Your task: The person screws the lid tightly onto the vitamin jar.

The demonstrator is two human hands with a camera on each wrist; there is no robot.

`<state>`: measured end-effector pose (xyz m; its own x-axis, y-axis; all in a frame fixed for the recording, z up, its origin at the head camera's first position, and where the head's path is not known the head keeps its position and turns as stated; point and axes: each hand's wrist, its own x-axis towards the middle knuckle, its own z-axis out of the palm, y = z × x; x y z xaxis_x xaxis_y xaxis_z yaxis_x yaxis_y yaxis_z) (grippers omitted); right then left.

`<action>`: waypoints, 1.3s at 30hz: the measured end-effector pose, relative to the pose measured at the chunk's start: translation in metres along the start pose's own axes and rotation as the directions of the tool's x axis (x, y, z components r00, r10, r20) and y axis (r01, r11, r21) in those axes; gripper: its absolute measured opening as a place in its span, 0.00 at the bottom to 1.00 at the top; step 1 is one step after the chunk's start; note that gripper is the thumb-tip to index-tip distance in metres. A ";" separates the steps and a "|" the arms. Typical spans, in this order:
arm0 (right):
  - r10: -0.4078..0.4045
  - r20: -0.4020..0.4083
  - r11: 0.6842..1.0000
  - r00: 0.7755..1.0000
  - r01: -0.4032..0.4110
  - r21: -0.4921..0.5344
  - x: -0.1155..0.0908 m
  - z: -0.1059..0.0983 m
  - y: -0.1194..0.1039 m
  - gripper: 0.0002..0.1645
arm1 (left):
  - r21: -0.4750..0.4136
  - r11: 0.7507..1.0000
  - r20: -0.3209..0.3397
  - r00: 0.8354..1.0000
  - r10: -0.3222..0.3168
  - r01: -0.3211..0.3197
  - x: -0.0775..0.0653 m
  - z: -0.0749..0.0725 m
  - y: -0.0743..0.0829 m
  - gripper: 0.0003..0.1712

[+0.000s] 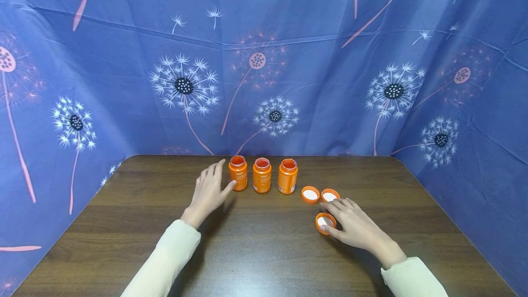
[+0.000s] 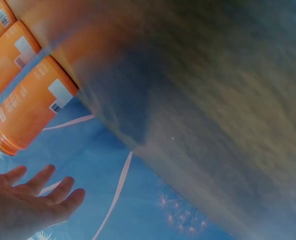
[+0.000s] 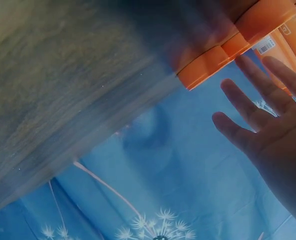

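Observation:
Three orange bottles stand upright in a row, their mouths uncovered: a left bottle, a middle bottle and a right bottle. My left hand is beside the left bottle, thumb near its side and fingers extended past it. Three orange caps lie with white insides up: a left cap, a back cap and a front cap. Over the caps my right hand reaches with fingers spread, its thumb overlapping the front cap and its fingertips overlapping the back cap's near edge.
The brown wooden table carries the bottles near its far edge. A blue curtain printed with dandelions hangs behind it and along both sides. Pale sleeves cover both forearms.

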<state>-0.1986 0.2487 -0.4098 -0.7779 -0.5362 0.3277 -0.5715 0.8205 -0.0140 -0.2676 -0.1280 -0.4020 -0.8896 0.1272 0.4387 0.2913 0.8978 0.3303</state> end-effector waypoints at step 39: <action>-0.007 0.062 0.999 0.998 0.010 -0.041 -0.003 0.003 -0.003 0.30 | -0.091 0.991 0.065 0.994 -0.090 0.096 0.019 0.023 0.007 0.38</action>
<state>-0.1952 0.2469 -0.4136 -0.7884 -0.5533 0.2689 -0.5678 0.8227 0.0279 -0.2910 -0.1096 -0.4106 -0.9333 0.0728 0.3517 0.2354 0.8636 0.4458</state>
